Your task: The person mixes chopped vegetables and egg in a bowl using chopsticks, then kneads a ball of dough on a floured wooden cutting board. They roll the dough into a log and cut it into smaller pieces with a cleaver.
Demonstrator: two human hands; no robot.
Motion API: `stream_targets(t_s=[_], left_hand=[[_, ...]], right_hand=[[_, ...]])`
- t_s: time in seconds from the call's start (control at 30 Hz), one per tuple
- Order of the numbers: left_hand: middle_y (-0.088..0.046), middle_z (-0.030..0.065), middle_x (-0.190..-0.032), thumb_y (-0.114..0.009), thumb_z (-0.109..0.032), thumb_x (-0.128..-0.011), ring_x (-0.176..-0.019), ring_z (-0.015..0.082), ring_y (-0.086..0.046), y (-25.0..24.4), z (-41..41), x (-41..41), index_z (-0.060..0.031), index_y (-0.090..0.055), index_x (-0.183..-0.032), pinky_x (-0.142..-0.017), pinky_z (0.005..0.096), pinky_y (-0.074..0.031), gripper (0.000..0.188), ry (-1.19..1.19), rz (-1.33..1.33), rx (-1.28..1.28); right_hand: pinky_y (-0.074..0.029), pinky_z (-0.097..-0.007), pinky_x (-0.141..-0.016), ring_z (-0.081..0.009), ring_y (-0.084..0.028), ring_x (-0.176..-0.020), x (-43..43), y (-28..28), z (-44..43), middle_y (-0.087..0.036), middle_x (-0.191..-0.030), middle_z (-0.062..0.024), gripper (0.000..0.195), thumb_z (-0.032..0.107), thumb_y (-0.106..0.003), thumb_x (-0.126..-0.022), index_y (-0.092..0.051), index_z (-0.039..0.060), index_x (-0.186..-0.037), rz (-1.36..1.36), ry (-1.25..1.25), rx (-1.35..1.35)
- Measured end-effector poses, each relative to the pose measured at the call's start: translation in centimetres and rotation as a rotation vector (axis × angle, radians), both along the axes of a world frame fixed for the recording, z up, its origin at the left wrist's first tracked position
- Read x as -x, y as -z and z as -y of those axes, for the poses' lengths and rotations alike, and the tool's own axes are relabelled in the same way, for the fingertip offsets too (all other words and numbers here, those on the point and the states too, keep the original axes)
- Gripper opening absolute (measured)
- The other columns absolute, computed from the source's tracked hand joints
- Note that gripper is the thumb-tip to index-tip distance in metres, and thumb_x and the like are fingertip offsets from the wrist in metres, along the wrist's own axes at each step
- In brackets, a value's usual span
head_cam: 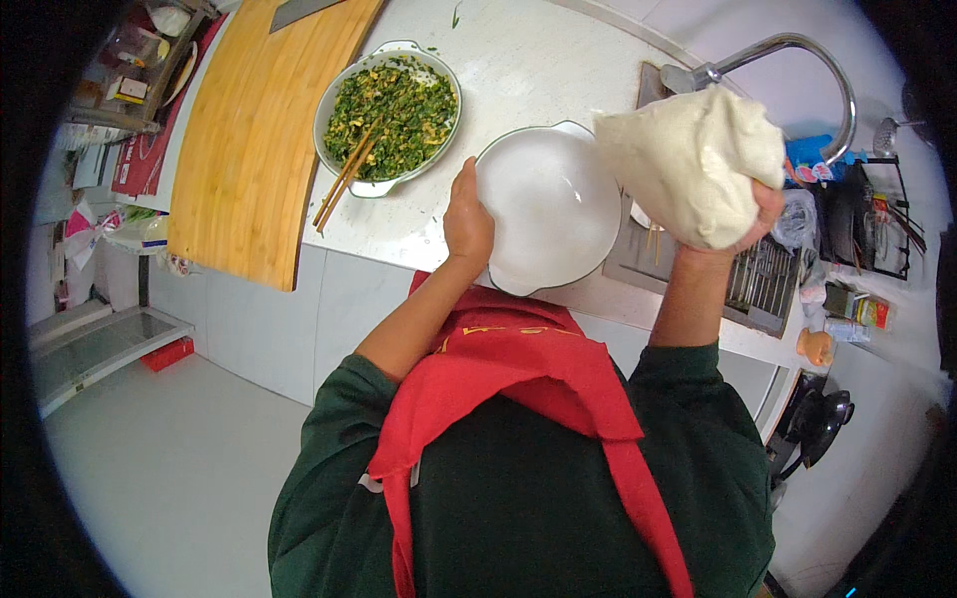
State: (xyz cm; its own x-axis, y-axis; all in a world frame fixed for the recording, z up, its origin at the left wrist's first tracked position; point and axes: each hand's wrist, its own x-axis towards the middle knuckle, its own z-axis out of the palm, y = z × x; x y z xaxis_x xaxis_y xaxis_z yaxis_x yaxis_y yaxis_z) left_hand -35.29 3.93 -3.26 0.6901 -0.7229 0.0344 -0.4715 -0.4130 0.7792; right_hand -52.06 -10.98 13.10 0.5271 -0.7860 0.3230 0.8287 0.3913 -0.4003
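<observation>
My left hand (469, 220) rests against the left rim of a white two-handled bowl (549, 209), its palm along the outside wall. The inside of this bowl looks bare. In my right hand (757, 220) is a bulging cream cloth bag (691, 168), held up right of the bowl, over the sink side. Most of my right fingers are hidden behind the bag, and what it contains cannot be seen. Left of the white bowl stands a second bowl (371, 189) of chopped greens mixed with yellow bits (396, 112). A pair of wooden chopsticks (345, 179) leans on its rim.
A large bamboo cutting board (247, 142) juts past the counter's front edge, with a knife blade (299, 11) at its far end. To the right are a sink (635, 258) with a curved metal faucet (841, 82) and a drain rack (762, 280). Shelves (112, 351) stand left.
</observation>
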Motion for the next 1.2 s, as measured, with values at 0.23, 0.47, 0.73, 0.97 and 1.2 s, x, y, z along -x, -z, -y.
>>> stream_targets(t_s=[0.23,0.47,0.73,0.97,1.2], left_hand=[[-0.033,0.0146,-0.137,-0.047,-0.027,-0.092,-0.12,0.0315,-0.039,-6.4,-0.5,1.1,-0.0049,-0.027,-0.137,-0.098,0.0434,-0.034,0.053,0.296,-0.5,0.32],[-0.035,0.012,-0.139,-0.026,-0.082,-0.069,-0.126,0.0293,-0.037,-12.0,0.7,-0.4,-0.0109,-0.028,-0.138,-0.103,0.047,-0.031,0.099,0.371,-1.767,0.521],[-0.041,0.0214,-0.132,-0.038,-0.072,-0.078,-0.114,0.0367,-0.045,-10.5,-1.6,-3.3,-0.0083,-0.031,-0.137,-0.099,0.0498,-0.034,0.087,0.331,-1.97,0.833],[-0.054,0.0176,-0.114,-0.035,-0.065,-0.084,-0.105,0.0333,-0.051,-6.1,-5.5,-4.0,-0.0044,-0.043,-0.126,-0.095,0.0471,-0.038,0.074,0.15,-1.985,0.782],[-0.054,0.0153,-0.117,-0.036,-0.065,-0.084,-0.105,0.0324,-0.052,-2.3,-6.3,-3.4,-0.0069,-0.044,-0.126,-0.093,0.0464,-0.041,0.072,0.08,-1.975,0.658]], right_hand=[[-0.037,-0.0447,-0.1,-0.0345,-0.051,-0.112,-0.4,-1.6,-2.6,-0.053,-0.119,-0.0208,0.062,0.017,-0.051,-0.065,-0.045,-0.0048,-0.123,-0.275,0.016,-0.166],[-0.038,-0.036,-0.095,-0.0272,-0.049,-0.107,-4.3,0.1,-6.4,-0.05,-0.114,-0.0127,0.041,0.028,-0.051,-0.082,-0.05,0.0032,-0.116,-0.867,0.051,0.244],[-0.034,-0.0355,-0.096,-0.0264,-0.046,-0.11,-5.6,5.0,-5.1,-0.049,-0.117,-0.0142,0.049,0.042,-0.042,-0.091,-0.053,0.0015,-0.117,-1.026,-0.192,0.907],[-0.045,-0.0389,-0.084,-0.0332,-0.052,-0.101,-5.3,19.4,0.3,-0.056,-0.104,-0.0184,0.026,0.01,-0.045,-0.084,-0.056,0.0003,-0.104,-1.604,0.38,1.348],[-0.047,-0.0413,-0.075,-0.0324,-0.055,-0.09,-3.0,18.6,-6.5,-0.055,-0.091,-0.0178,0.013,0.008,-0.046,-0.08,-0.053,0.0001,-0.088,-1.539,0.029,1.573]])
